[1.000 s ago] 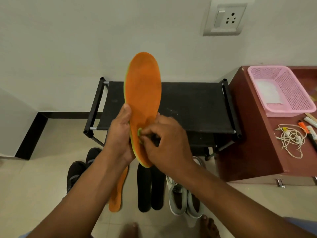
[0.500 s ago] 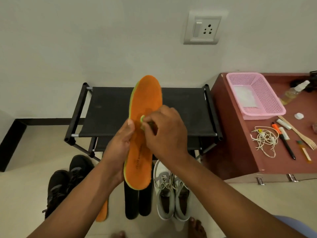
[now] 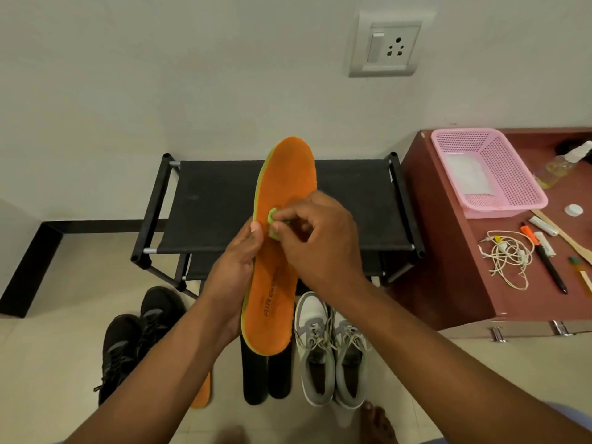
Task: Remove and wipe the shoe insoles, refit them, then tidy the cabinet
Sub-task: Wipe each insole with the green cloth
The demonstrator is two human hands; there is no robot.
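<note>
Head view: my right hand (image 3: 320, 241) has slid its pinched green wipe (image 3: 273, 221) from heel to mid-insole; left hand (image 3: 235, 267) still grips the orange insole (image 3: 282, 251) upright above the shoe rack (image 3: 224, 203) front edge, wiping underway

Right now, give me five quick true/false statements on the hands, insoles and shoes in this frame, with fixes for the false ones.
1. The left hand holds the long orange foam insole by its edge. True.
2. The right hand pinches a small green cloth pad against that insole. True.
3. The grey and white laced sneakers stand on the black fabric shoe rack. False: they stand on the floor in front of it.
4. The pink perforated plastic basket sits on the floor. False: it sits on the reddish-brown wooden cabinet.
5. A second orange insole lies on the floor beside the black sneakers. True.
</note>
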